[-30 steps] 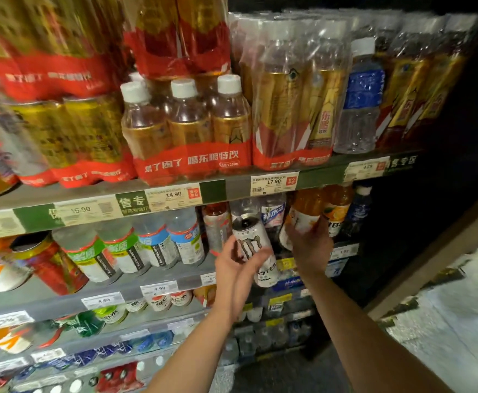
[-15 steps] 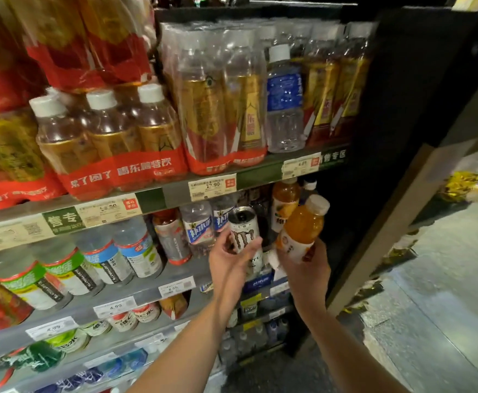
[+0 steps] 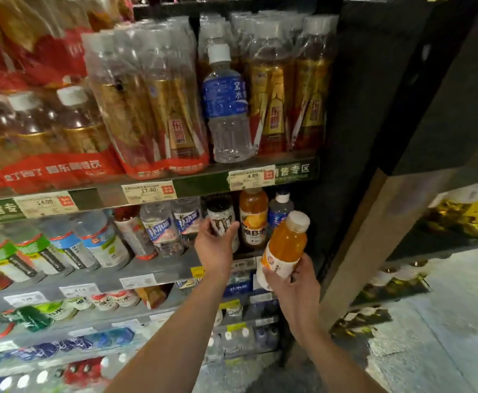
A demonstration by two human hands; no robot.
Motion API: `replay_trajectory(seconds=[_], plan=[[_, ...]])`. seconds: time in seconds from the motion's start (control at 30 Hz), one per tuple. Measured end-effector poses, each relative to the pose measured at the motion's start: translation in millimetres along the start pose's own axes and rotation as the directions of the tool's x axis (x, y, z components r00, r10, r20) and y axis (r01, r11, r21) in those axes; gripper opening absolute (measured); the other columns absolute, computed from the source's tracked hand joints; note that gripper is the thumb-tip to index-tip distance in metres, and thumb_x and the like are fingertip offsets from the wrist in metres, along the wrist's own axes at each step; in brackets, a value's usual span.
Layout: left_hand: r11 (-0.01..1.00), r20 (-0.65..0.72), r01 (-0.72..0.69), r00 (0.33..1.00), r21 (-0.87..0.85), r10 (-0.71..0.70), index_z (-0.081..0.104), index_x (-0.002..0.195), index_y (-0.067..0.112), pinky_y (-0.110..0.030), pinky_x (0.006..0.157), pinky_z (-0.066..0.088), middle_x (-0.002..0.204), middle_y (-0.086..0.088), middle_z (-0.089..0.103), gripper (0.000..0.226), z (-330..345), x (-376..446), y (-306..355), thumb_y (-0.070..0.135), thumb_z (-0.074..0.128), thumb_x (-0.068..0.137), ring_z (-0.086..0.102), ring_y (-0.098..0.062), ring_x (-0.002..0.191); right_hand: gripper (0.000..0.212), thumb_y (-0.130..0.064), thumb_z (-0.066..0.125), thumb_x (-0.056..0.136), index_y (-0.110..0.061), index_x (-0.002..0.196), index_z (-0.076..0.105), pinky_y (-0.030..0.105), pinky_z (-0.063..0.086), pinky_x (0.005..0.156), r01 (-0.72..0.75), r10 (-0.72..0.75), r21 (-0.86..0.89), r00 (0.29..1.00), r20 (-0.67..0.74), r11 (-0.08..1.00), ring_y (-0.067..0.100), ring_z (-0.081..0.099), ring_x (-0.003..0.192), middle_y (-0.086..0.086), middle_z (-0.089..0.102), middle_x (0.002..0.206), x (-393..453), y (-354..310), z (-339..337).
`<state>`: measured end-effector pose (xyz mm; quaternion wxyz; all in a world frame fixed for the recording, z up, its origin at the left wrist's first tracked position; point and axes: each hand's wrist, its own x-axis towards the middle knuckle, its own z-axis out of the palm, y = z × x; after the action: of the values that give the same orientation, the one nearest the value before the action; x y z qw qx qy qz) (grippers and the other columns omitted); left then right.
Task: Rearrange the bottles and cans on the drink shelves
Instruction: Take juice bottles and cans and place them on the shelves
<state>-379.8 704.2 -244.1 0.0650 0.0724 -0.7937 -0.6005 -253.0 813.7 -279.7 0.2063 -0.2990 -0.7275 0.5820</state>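
On the far left of the drink shelves I see red-wrapped multipacks of amber bottles (image 3: 62, 129) with white caps, white Chinese lettering across the red band, and below them a price tag (image 3: 46, 203) reading 14.90. Next along, a clear-wrapped pack of gold-labelled bottles (image 3: 158, 109) stands above a tag (image 3: 148, 190) marked 17.90. Beside that pack stands a clear bottle with a blue label (image 3: 226, 106) and white cap, upright, with a 4.89 tag (image 3: 251, 176) under it.

One shelf down, leaning bottles with green and blue labels (image 3: 62, 245) fill the left part. Toward the middle, my left hand (image 3: 215, 248) curls its fingers round the lower part of a white can (image 3: 221, 219) with a dark claw-like mark, which stands upright on the middle shelf (image 3: 158, 268) between clear blue-labelled bottles and an orange drink bottle (image 3: 252, 217) whose label I can only partly read.

Right of that, my right hand (image 3: 297, 282) grips the base of a tilted orange bottle (image 3: 284, 248), white cap pointing up and right, held in front of the shelf edge, white lower label too blurred to read.
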Motion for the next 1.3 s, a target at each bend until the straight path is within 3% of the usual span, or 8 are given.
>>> replay_trajectory(seconds=[0.3,0.47,0.57,0.67,0.87,1.03,1.2,1.3], plan=[[0.998,-0.092,-0.003,0.996,0.056,0.008,0.05,0.138,0.015,-0.031,0.096,0.052,0.127,-0.003,0.068,0.083,9,-4,-7,0.042,0.089,0.07,0.064,-0.018,0.115,0.067,-0.027,0.089,0.07,-0.031,0.127,0.053,0.027,0.054,0.088,-0.028,0.026,0.008,0.984,0.176,1.0,-0.004,0.065,0.096,-0.016,0.068,0.113,6,7,-5],[0.995,-0.166,-0.066,0.985,-0.072,0.053,0.059,0.101,0.024,-0.031,0.079,0.054,0.094,0.002,0.071,0.039,-20,-30,-5,0.049,0.079,0.08,0.068,-0.014,0.086,0.061,-0.033,0.089,0.068,-0.034,0.119,0.055,0.033,0.058,0.086,0.009,-0.007,-0.006,0.972,0.235,1.0,-0.001,0.068,0.096,-0.015,0.071,0.11,-1,5,9],[0.976,0.091,-0.06,0.993,-0.208,0.08,0.068,0.097,0.018,-0.03,0.074,0.055,0.089,-0.002,0.073,0.034,-48,-46,-6,0.048,0.074,0.083,0.069,-0.014,0.082,0.056,-0.038,0.087,0.066,-0.045,0.111,0.054,0.03,0.057,0.081,0.046,-0.04,-0.017,0.967,0.253,0.999,-0.002,0.068,0.092,-0.018,0.071,0.105,-13,-2,25],[0.993,0.319,-0.036,0.945,-0.113,0.071,0.066,0.108,0.023,-0.025,0.076,0.055,0.098,0.002,0.075,0.052,-80,-54,-5,0.057,0.077,0.069,0.07,-0.011,0.09,0.059,-0.037,0.085,0.067,-0.042,0.117,0.053,0.033,0.054,0.081,0.14,-0.114,-0.078,0.955,0.273,0.987,0.007,0.065,0.097,-0.013,0.067,0.109,-35,-15,47],[0.999,0.181,-0.042,0.983,0.021,0.037,0.064,0.1,0.031,-0.014,0.065,0.051,0.086,0.013,0.073,0.049,-175,-45,-19,0.041,0.093,0.063,0.066,0.003,0.074,0.087,-0.037,0.086,0.067,-0.025,0.143,0.045,0.038,0.047,0.098,0.274,-0.175,-0.186,0.89,0.421,0.944,0.019,0.052,0.122,-0.001,0.054,0.134,-102,-46,111],[0.982,0.01,0.07,0.998,-0.174,-0.069,0.065,0.089,0.024,-0.022,0.062,0.052,0.078,0.005,0.072,0.029,-291,-37,-49,0.028,0.088,0.072,0.067,-0.011,0.07,0.074,-0.031,0.086,0.072,-0.023,0.137,0.053,0.019,0.045,0.099,0.241,-0.169,-0.053,0.804,0.57,0.969,0.009,0.055,0.121,-0.006,0.054,0.132,-175,-69,189],[0.986,0.01,0.061,0.998,-0.155,-0.06,0.068,0.092,0.023,-0.02,0.067,0.056,0.08,0.004,0.076,0.032,-417,-36,-89,0.027,0.09,0.069,0.069,-0.004,0.07,0.077,-0.032,0.084,0.074,-0.022,0.141,0.047,0.017,0.047,0.096,0.181,-0.095,-0.017,0.593,0.799,0.983,-0.003,0.059,0.117,-0.008,0.062,0.133,-260,-84,268],[0.987,-0.038,0.063,0.997,-0.145,-0.069,0.068,0.087,0.025,-0.018,0.061,0.053,0.074,0.008,0.075,0.026,-474,-31,-112,0.027,0.089,0.073,0.069,-0.008,0.067,0.071,-0.033,0.084,0.072,-0.029,0.134,0.05,0.018,0.045,0.091,0.18,-0.086,-0.019,0.558,0.826,0.984,-0.005,0.06,0.112,-0.011,0.065,0.125,-303,-91,309]])
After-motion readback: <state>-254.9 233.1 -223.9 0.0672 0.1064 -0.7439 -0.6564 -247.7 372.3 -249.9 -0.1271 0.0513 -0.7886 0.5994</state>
